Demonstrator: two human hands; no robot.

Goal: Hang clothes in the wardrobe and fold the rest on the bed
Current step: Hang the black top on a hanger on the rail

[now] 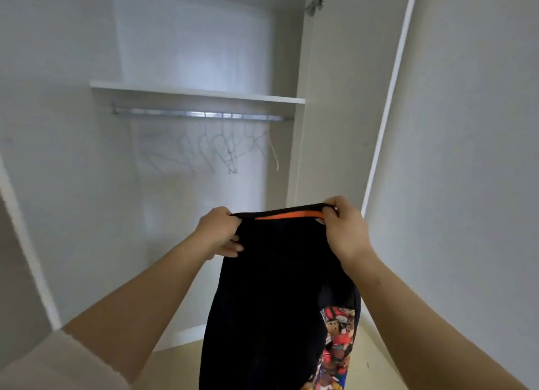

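In the head view, an open wardrobe (87, 185) with pale inner walls is seen straight ahead. A white shelf (198, 92) is fitted across its upper part, and a metal rail (201, 115) is mounted just beneath the shelf. A cluster of thin wire hangers (221, 147) is hung on the right half of the rail, packed close together and overlapping, so that their number cannot be told. One paler hanger (272, 153) is set at the right end of the cluster. The wardrobe's door (335, 112) is swung open at the right, and a metal hinge (316, 2) is seen near its top.

A black garment (277, 273) is held up in front of the wardrobe, lower in the picture than the rail and well apart from the hangers. Its top edge is stretched flat between both hands, and an orange strip (288, 215) is shown along that edge. The left corner is gripped by the left hand (220, 232), with the fingers curled round the cloth. The right corner is pinched by the right hand (344, 229), thumb and fingers closed on the edge. The rest of the garment is left hanging down towards the beige floor (186, 357), and a many-coloured printed panel (335, 340) is exposed at its lower right. A light sleeve (52, 366) is seen on the left upper arm.
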